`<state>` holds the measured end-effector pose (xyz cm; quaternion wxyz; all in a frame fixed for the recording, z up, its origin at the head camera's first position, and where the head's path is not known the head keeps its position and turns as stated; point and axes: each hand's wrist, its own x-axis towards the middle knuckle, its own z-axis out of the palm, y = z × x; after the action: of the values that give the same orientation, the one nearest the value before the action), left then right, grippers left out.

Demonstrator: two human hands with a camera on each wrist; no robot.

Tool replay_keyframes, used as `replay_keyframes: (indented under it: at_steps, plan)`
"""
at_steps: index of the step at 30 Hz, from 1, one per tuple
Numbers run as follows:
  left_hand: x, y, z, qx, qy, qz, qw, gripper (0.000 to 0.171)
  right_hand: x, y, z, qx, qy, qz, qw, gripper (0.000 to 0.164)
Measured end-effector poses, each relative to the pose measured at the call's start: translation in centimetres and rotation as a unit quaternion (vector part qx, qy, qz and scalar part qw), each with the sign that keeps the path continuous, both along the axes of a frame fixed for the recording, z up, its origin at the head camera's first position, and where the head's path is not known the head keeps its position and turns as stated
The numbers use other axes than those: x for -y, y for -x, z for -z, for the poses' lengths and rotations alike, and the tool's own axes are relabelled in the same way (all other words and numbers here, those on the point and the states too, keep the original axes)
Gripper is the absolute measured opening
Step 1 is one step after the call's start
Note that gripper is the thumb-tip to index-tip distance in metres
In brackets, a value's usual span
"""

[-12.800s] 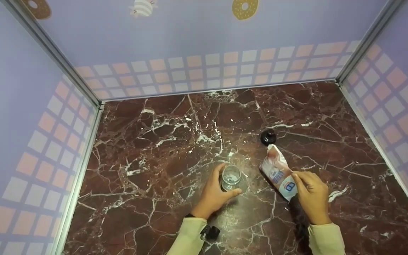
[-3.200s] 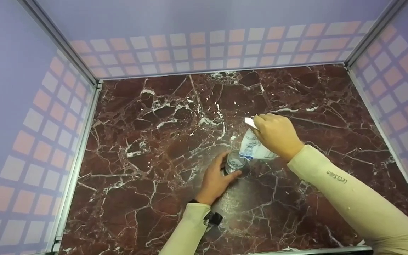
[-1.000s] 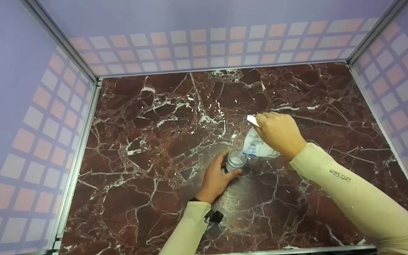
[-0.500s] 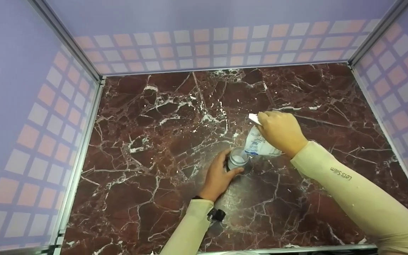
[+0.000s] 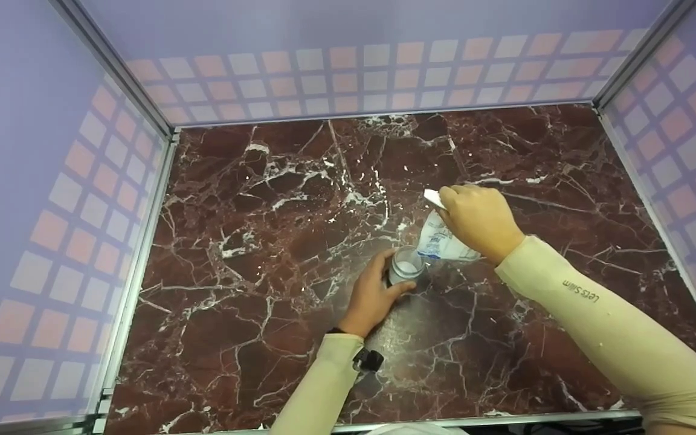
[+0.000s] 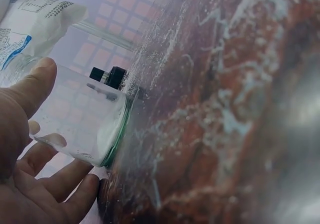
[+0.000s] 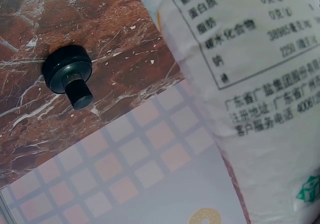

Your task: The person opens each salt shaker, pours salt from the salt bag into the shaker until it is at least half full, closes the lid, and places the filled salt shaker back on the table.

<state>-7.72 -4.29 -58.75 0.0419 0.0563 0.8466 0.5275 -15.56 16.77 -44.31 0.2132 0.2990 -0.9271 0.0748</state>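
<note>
My left hand [image 5: 375,296] holds a small clear glass jar [image 5: 407,266], thumb on one side and fingers on the other. The jar stands upright on the tabletop, and white salt [image 6: 111,129] covers its bottom. My right hand [image 5: 482,220] grips a printed plastic bag of salt [image 5: 438,241], tipped so that its lower corner is at the jar's mouth. The left wrist view shows the bag's end over the jar's rim. Chinese print covers the bag [image 7: 260,109] in the right wrist view. A black knobbed lid [image 7: 68,74] lies on the table, hidden in the head view.
The table [image 5: 275,241] has a dark red marbled top with white veins and scattered white specks. Purple panels with pink and white squares [image 5: 342,84] enclose it at the back and sides. A metal edge [image 5: 505,418] runs along the front.
Earlier the bag lay by the lid, with my right hand pinching it; now it is lifted and tipped at the jar. Over the last seconds the white layer in the jar has grown.
</note>
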Motion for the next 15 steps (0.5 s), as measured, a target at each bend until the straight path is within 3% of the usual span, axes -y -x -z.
replay_keyframes:
  at_steps: [7, 15]
  plan:
    - [-0.04, 0.01, -0.15, 0.006, -0.005, -0.009, 0.9999, 0.081, 0.17, 0.09, -0.02, -0.002, 0.001, -0.001, 1.0, 0.03]
    - [-0.1, 0.11, -0.25, 0.005, -0.004, 0.005, 1.0, 0.08, -0.07, -0.05, 0.05, -0.003, 0.008, -0.003, 1.0, 0.03]
